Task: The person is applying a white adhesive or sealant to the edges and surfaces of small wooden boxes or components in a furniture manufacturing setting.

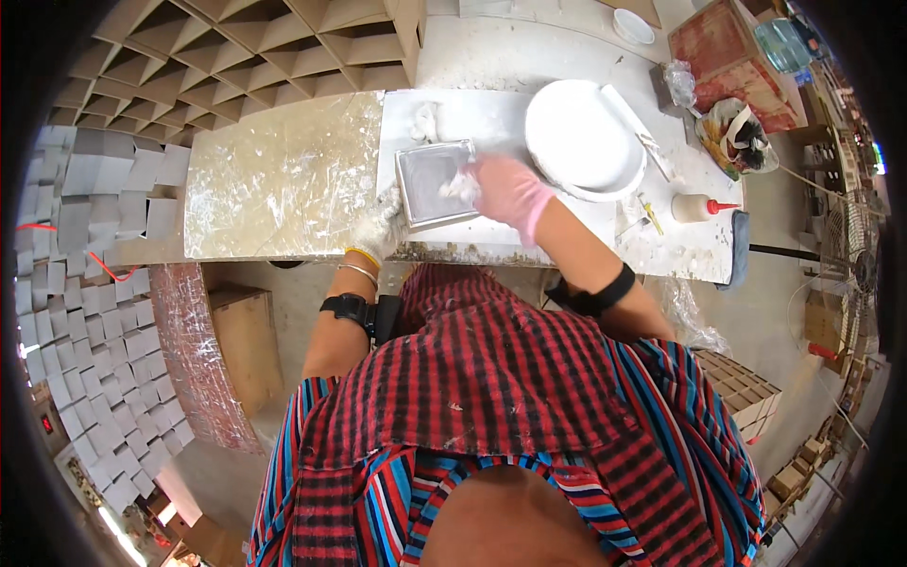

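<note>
A shallow rectangular box (430,189) with a grey inside and white rim lies on the white part of the worktable. My left hand (380,229), in a white work glove, holds it by its left side. Over the box's right part is my right hand (510,197) in a pink glove, its fingers closed round a white wad of cloth (459,187) against the inside. The fingertips are blurred there. Just beyond the box sits another crumpled white wad (426,122).
To the right stand a round white basin (578,132), a flat white stick (628,118), a yellow-handled tool (652,214) and a white bottle with a red tip (699,208). Cardboard dividers (255,57) rise at the back left; stacked grey-white boxes (94,312) fill the left.
</note>
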`<control>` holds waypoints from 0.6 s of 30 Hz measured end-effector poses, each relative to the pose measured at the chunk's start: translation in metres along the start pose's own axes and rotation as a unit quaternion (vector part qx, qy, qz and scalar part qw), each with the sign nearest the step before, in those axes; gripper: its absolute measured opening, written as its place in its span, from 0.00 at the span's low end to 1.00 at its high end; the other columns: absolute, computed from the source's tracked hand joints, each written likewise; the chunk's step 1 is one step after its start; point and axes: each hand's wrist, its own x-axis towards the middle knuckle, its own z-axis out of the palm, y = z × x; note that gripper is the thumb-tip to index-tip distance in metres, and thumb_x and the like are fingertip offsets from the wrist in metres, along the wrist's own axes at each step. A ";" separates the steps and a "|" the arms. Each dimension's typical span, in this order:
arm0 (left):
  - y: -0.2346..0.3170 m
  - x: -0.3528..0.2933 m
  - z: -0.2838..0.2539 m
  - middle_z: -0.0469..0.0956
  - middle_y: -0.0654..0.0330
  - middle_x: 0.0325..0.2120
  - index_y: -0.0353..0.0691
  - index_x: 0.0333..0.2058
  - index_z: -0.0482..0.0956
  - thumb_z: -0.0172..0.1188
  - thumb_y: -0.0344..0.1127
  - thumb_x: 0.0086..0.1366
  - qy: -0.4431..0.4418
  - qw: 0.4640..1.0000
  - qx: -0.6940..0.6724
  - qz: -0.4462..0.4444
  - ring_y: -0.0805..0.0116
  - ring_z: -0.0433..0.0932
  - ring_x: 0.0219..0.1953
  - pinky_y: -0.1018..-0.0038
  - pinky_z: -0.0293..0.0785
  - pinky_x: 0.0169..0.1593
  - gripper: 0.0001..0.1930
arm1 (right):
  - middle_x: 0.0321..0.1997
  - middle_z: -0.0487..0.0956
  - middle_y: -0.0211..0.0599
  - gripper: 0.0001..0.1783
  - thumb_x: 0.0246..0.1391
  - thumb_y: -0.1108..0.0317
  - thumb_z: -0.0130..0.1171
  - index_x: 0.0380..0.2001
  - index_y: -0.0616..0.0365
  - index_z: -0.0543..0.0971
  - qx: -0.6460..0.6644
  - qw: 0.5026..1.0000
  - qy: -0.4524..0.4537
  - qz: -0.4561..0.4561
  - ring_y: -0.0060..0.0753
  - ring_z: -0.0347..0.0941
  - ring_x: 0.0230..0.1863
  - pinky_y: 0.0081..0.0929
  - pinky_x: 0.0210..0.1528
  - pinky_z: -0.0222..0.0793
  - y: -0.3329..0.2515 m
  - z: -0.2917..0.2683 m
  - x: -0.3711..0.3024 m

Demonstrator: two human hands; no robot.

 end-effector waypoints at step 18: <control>0.033 -0.057 0.152 0.71 0.52 0.32 0.41 0.44 0.68 0.52 0.40 0.53 -0.070 0.490 0.829 0.260 0.53 0.71 0.32 0.63 0.68 0.37 0.19 | 0.35 0.74 0.34 0.15 0.47 0.73 0.52 0.40 0.65 0.70 0.549 0.794 0.200 0.168 0.17 0.66 0.36 0.15 0.39 0.62 0.054 0.027 -0.044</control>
